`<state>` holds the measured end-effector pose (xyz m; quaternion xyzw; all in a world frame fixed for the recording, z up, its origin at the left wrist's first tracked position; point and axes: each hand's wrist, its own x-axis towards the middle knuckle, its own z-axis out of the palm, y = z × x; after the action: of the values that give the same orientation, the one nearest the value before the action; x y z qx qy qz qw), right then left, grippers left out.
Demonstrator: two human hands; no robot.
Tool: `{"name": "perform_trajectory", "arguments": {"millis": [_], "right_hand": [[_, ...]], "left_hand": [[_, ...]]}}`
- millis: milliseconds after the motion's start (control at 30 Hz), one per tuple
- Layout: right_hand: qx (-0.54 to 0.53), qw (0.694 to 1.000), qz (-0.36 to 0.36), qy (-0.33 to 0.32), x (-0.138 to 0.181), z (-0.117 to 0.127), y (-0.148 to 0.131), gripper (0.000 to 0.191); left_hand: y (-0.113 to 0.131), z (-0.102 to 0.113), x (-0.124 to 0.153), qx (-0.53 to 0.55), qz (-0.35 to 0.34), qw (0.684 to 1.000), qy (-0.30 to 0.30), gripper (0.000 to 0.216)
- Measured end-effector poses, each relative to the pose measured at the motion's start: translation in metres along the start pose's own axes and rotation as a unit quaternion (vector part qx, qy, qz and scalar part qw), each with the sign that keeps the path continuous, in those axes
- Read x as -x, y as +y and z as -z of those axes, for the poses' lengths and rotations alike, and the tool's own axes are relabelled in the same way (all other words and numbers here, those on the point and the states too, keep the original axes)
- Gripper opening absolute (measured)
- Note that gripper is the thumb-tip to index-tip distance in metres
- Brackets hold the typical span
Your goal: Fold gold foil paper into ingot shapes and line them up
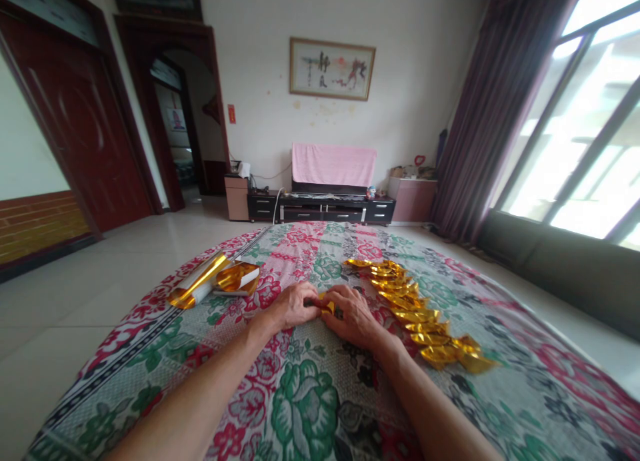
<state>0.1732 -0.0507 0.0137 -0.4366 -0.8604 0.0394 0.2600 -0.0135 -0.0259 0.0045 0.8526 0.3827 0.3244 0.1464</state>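
Over the middle of the table, my left hand [299, 304] and my right hand [349, 314] meet around a small piece of gold foil paper [329, 305]. The fingers of both are closed on it, and most of the piece is hidden behind them. To the right of my right hand lie several folded gold paper ingots [415, 314] in a slanting row. Left of my left hand are a curled gold sheet with a pale underside [200, 281] and a stack of gold foil sheets [239, 277].
A flower-patterned cloth [305, 401] covers the rounded table. Beyond it stands a low black cabinet [320, 211] with a pink cloth [334, 164] above. A dark curtain [500, 114] and a window are at the right, a red door [80, 114] at the left.
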Motion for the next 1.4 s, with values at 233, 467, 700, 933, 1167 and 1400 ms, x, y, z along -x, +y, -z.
{"name": "perform_trajectory", "arguments": {"millis": [233, 467, 700, 933, 1167, 1400], "right_hand": [[0.0, 1.0, 0.013, 0.005, 0.0003, -0.0004, -0.001, 0.021], [-0.015, 1.0, 0.003, -0.001, -0.001, 0.0007, -0.0021, 0.018], [-0.016, 1.0, -0.001, 0.0, -0.0009, 0.0013, -0.0022, 0.018], [-0.017, 1.0, -0.002, -0.001, -0.0001, 0.0, -0.0013, 0.019], [-0.018, 1.0, -0.003, 0.003, -0.0005, -0.0012, 0.0002, 0.02], [-0.019, 1.0, 0.0, 0.01, -0.0005, -0.002, 0.0004, 0.02]], "left_hand": [[0.0007, 0.0014, -0.0008, 0.001, -0.002, 1.0, -0.005, 0.014], [0.0014, 0.0008, -0.0024, -0.005, 0.005, 1.0, 0.004, 0.016], [-0.0003, -0.0027, -0.0037, -0.013, 0.038, 0.999, 0.013, 0.017], [0.0029, -0.0031, -0.0053, -0.042, 0.082, 0.995, 0.035, 0.018], [0.0061, -0.003, -0.0053, -0.051, 0.074, 0.995, 0.034, 0.019], [0.0044, -0.0055, -0.0069, -0.063, 0.098, 0.992, 0.04, 0.023]]}}
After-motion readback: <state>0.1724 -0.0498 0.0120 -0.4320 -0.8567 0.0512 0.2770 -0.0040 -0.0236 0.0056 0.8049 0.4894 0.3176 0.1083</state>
